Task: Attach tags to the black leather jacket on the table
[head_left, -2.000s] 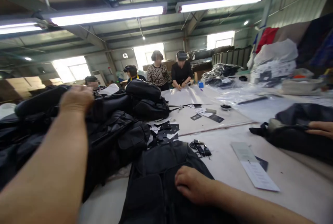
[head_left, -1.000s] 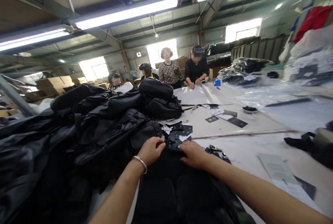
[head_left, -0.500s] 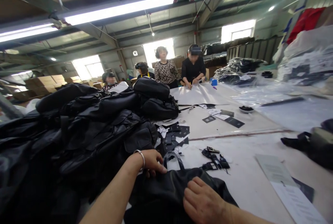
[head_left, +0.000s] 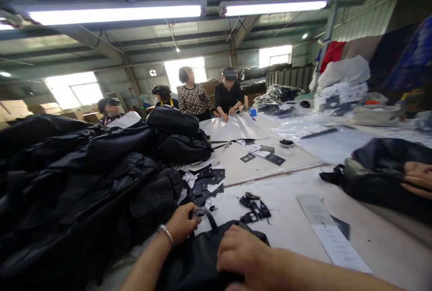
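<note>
A black bag with a top carry handle lies in front of me at the bottom of the view. My left hand, a bracelet on its wrist, is closed at the left side of that handle. Over the bag's upper right part, my right hand has its fingers curled and gripping the bag; its fingertips are partly hidden. Just beyond the bag lie black straps with buckles. Dark hang tags are scattered past my left hand.
Black bags are heaped along the left. A long card lies at right, near another black bag under another person's hand. Several people stand or sit across the table, one working over a white sheet.
The view has swung to the right, bringing another person's hand on the right-hand bag into sight. My left hand has shifted onto the handle's side; my right hand stays on the bag.
</note>
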Demonstrator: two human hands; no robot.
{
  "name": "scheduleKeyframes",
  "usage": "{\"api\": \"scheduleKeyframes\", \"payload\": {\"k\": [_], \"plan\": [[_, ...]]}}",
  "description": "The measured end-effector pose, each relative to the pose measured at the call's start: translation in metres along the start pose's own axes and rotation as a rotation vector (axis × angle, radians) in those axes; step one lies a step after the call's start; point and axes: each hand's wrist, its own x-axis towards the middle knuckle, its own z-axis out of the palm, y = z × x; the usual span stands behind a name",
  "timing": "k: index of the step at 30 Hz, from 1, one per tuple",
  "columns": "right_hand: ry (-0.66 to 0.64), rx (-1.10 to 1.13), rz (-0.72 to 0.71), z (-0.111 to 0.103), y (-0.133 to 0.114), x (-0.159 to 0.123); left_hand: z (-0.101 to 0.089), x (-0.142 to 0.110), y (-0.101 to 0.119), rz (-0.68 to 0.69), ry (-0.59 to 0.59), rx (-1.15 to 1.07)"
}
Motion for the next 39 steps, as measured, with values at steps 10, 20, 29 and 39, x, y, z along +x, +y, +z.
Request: {"api": "scheduleKeyframes", "payload": {"k": [10,20,29,39], "plan": [[-0.346,-0.292,0.954,-0.010,0.144,-0.013,-0.001,-0.036,0.015,0.104,0.065,-0.086],[-0.502,-0.160,0.662,0.052,0.140,0.033,0.003,-0.041,0.017,0.046,0.074,-0.136],[-0.383,0.022,0.855,0.071,0.155,0.033,0.008,-0.046,0.015,0.034,0.111,-0.154],[-0.148,0.190,1.158,0.050,0.184,0.057,0.010,-0.043,0.008,0.036,0.092,-0.204]]}}
